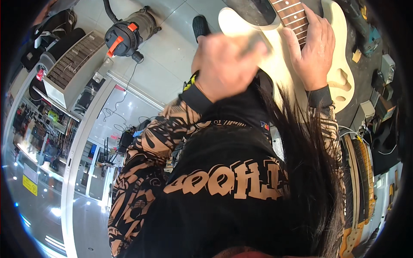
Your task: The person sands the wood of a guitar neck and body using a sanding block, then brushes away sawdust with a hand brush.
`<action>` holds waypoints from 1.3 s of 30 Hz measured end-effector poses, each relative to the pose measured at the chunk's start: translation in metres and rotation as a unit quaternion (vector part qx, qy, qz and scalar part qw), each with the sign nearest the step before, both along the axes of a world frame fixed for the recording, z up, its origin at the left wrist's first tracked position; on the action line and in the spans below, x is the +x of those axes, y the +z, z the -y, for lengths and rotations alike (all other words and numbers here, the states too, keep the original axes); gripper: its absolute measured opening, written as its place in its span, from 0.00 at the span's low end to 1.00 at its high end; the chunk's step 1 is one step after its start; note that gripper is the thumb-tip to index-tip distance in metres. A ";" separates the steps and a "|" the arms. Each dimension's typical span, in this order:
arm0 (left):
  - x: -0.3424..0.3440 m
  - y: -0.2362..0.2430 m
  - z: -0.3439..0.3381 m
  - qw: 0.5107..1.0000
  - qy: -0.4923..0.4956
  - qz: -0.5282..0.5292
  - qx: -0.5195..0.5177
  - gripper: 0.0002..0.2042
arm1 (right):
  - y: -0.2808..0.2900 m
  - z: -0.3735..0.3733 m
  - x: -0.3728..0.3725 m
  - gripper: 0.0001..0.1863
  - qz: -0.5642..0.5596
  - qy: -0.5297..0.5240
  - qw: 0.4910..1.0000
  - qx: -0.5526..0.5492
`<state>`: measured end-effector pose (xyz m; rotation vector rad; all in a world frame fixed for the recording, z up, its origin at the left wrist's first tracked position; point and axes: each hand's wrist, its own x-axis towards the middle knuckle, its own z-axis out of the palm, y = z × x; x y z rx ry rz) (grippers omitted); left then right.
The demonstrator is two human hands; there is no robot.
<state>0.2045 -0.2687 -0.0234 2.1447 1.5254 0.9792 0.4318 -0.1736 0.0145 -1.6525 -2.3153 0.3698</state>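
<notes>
A cream electric guitar body lies in front of me at the upper right, with a routed hollow near its right edge. Its neck has a brown fretboard with pale dots and metal frets. My right hand grips the neck where it meets the body, thumb along the left edge and fingers down the other side. Left of the body, my left hand is smeared by motion, its fingers curled. A small dark thing shows at those fingers, too blurred to name.
A drum-shaped vacuum cleaner with orange clips stands on the tiled floor at the upper left. Beside it is a white cabinet. Several guitar necks stand at the right. A glass door frame runs along the left.
</notes>
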 end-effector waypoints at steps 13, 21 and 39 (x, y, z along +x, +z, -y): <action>-0.044 -0.009 -0.037 0.994 0.111 -0.005 0.012 0.23 | -0.020 -0.002 0.011 0.35 0.023 0.057 0.995 0.078; -0.054 -0.007 -0.028 0.999 0.022 -0.049 0.001 0.25 | -0.005 0.001 0.008 0.31 -0.001 0.019 1.000 -0.002; -0.078 0.039 -0.117 0.963 -0.256 -0.071 -0.036 0.20 | -0.008 0.035 0.089 0.23 0.051 -0.204 0.975 0.075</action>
